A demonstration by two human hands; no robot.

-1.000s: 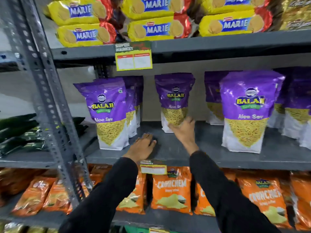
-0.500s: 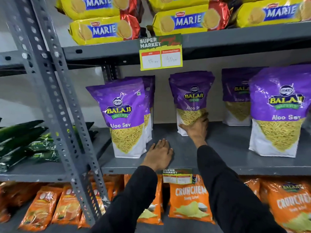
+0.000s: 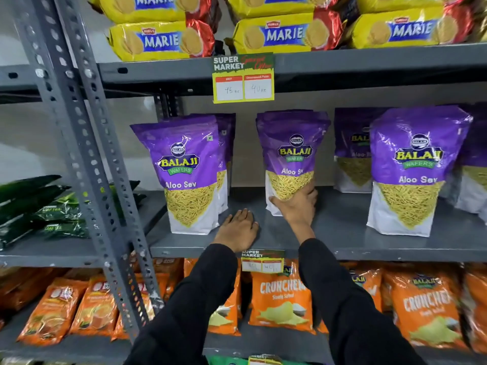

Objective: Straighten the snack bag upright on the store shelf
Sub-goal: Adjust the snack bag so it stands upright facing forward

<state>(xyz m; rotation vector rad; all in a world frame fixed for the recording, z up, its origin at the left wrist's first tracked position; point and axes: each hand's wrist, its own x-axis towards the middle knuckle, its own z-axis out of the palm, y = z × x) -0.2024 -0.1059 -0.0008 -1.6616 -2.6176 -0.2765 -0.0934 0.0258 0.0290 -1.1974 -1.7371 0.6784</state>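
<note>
A purple Balaji Aloo Sev snack bag (image 3: 291,151) stands upright in the middle of the grey shelf (image 3: 342,233). My right hand (image 3: 297,204) grips the bag's lower front and right side, fingers wrapped around its base. My left hand (image 3: 238,229) lies flat, palm down, on the shelf's front edge, left of the bag and apart from it. Both arms wear black sleeves.
More purple Aloo Sev bags stand to the left (image 3: 188,175) and right (image 3: 411,172). Yellow Marie biscuit packs (image 3: 284,32) fill the shelf above, orange Crunchem bags (image 3: 282,299) the shelf below. A perforated grey upright (image 3: 87,164) rises at left, with dark green packs (image 3: 44,209) beyond it.
My right hand has slid from the bag's lower front round to its right side and base. The left hand stays flat on the shelf. The camera has shifted closer.
</note>
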